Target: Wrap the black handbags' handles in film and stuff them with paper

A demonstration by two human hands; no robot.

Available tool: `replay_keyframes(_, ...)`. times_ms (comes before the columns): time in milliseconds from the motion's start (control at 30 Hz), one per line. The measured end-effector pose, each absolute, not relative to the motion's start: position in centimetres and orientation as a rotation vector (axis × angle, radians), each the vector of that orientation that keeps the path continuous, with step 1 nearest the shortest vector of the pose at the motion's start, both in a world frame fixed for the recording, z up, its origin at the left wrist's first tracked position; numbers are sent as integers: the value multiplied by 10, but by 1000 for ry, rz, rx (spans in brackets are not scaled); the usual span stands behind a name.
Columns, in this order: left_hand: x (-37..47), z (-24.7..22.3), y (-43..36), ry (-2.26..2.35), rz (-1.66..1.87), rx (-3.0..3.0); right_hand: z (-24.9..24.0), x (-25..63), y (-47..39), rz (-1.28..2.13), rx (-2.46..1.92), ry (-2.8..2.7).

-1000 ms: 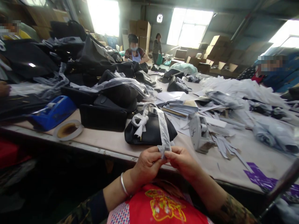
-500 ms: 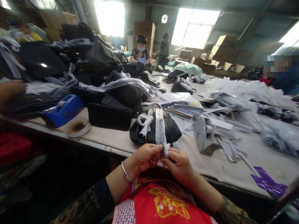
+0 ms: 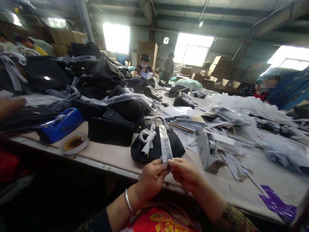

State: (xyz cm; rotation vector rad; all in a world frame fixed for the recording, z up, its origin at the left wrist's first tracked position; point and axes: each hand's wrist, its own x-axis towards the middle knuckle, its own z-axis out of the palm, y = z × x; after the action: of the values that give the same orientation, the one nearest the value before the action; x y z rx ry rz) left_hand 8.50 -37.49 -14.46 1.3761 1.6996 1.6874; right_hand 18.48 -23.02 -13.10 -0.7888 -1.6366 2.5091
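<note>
At nine o'clock sits a blue tape dispenser; at six, a wrapped strap lies across a black bag. The left hand, fingers curled, pinches the strap's lower end; the right hand nips it alongside, thumb to finger. It looks light, soft, slightly slippery, best held near that end.

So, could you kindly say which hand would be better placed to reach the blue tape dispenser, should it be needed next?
Probably the left hand: the blue tape dispenser lies off to its side, farther from the right hand. Both hands pinch the wrapped strip, though.
</note>
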Motion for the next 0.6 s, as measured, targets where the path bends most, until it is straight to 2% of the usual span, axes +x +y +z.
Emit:
replay_keyframes(100,83,-150,-376,1765,1661,1353,-129,176,-232,2451,-772,-1618)
replay_keyframes(200,76,-151,-378,1563,1644,1041,-124,176,-235,2224,-750,-1801)
replay_keyframes(333,57,-150,-370,1021,1544,384,-124,179,-240,1651,-604,-2111)
replay_keyframes(433,40,-152,-351,925,1513,142,-138,173,-234,1197,-383,-2261)
replay_keyframes(600,30,-146,-325,919,1518,121,-150,167,-218,757,-56,-2406)
